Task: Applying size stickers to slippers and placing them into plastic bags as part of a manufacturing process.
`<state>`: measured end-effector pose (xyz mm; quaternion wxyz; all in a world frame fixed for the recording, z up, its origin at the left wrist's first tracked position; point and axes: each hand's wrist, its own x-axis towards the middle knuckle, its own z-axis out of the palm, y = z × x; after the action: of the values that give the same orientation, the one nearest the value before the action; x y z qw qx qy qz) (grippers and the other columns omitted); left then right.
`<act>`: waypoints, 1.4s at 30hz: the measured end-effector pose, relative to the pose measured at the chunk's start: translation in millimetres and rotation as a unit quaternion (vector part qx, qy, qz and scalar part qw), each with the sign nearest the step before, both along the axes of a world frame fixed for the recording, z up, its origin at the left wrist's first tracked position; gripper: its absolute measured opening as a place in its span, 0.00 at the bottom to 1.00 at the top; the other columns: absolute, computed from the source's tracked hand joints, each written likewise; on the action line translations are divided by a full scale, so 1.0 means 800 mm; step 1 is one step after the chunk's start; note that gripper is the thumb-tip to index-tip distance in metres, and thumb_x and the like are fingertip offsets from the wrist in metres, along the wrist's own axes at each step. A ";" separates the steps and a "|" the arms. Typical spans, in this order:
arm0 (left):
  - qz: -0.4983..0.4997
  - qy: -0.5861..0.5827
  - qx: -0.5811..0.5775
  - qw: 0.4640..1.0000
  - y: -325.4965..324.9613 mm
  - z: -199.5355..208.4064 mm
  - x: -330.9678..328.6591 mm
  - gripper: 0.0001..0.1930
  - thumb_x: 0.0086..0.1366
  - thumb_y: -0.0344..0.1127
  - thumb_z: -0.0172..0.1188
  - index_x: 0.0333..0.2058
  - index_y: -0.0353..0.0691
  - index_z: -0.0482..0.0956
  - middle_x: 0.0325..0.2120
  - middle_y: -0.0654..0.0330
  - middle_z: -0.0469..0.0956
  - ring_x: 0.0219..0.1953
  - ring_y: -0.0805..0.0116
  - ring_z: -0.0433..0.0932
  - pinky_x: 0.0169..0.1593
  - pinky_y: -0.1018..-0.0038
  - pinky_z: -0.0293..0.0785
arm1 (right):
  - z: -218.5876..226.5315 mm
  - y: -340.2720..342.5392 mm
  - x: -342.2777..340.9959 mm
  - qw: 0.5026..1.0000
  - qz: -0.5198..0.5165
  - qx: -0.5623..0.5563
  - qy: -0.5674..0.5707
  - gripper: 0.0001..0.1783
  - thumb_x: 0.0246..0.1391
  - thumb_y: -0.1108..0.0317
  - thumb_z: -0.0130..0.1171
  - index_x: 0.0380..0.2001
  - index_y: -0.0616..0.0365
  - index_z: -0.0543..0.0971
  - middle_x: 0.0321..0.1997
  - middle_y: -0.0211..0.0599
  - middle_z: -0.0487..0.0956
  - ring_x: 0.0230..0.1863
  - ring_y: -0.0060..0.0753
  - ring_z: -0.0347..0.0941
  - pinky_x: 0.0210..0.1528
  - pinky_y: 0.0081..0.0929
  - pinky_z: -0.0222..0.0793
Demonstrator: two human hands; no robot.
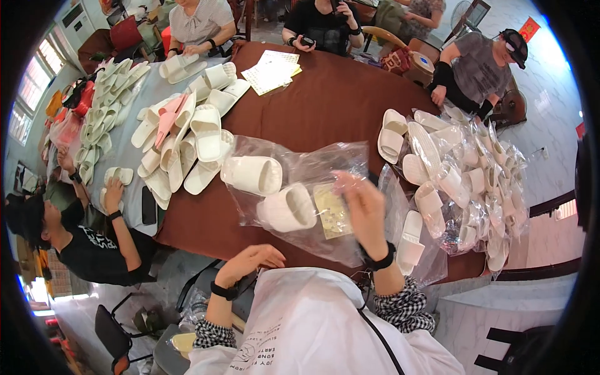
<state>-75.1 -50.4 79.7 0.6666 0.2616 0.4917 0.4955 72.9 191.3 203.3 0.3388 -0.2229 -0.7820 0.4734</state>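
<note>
A pair of cream slippers lies on the brown-covered table in front of me: one slipper (253, 175) farther off, the other slipper (286, 209) nearer. Clear plastic bag film (269, 150) spreads around the pair, with a yellow printed card (333, 211) beside the nearer slipper. At the bag's right part, my right hand (364, 209) has its fingers drawn together on the film; the fingertips are slightly blurred. My left hand (252, 260) is at the table's near edge, its fingers stretched out and holding nothing.
Bagged slippers (469, 181) are heaped on the right. Loose cream slippers (206, 134) with a pink piece (169, 119) lie to the left, more (109, 103) beyond. Printed sheets (272, 70) lie at the far side, a phone (149, 205) at left. Several people sit around the brown table (337, 100).
</note>
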 end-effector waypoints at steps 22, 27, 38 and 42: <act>0.056 0.685 0.057 0.724 0.170 -0.105 -0.080 0.32 0.57 0.23 0.57 0.61 0.51 0.69 0.40 0.41 0.72 0.43 0.40 0.72 0.48 0.54 0.70 | 0.026 0.022 0.287 0.860 -0.475 0.026 0.186 0.28 0.63 0.72 0.53 0.65 0.59 0.60 0.54 0.35 0.71 0.48 0.25 0.70 0.50 0.24 0.71; 0.151 0.800 0.026 0.580 0.178 -0.062 -0.034 0.31 0.57 0.24 0.58 0.61 0.39 0.66 0.45 0.38 0.69 0.48 0.44 0.69 0.54 0.58 0.65 | -0.080 0.014 0.362 0.820 -0.450 -0.195 0.297 0.33 0.60 0.78 0.51 0.67 0.60 0.56 0.57 0.43 0.71 0.54 0.32 0.71 0.55 0.26 0.69; 0.010 0.222 0.093 0.970 0.260 0.032 0.077 0.31 0.72 0.49 0.48 0.67 0.41 0.54 0.53 0.49 0.69 0.50 0.59 0.75 0.54 0.68 0.71 | -0.165 0.049 0.443 0.854 -0.394 -0.298 0.160 0.47 0.49 0.82 0.44 0.73 0.47 0.45 0.55 0.40 0.73 0.35 0.23 0.71 0.36 0.18 0.69; -0.033 0.070 0.036 0.996 0.290 0.039 0.097 0.38 0.71 0.61 0.44 0.71 0.49 0.43 0.54 0.48 0.67 0.46 0.58 0.77 0.49 0.69 0.75 | -0.156 0.075 0.463 0.876 -0.317 -0.325 0.159 0.42 0.47 0.83 0.41 0.69 0.48 0.58 0.52 0.34 0.74 0.30 0.16 0.69 0.32 0.13 0.64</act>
<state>2.1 181.7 111.3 0.6364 0.3355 0.5102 0.4713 443.5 251.3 78.2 0.4988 -0.4784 -0.4068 0.5973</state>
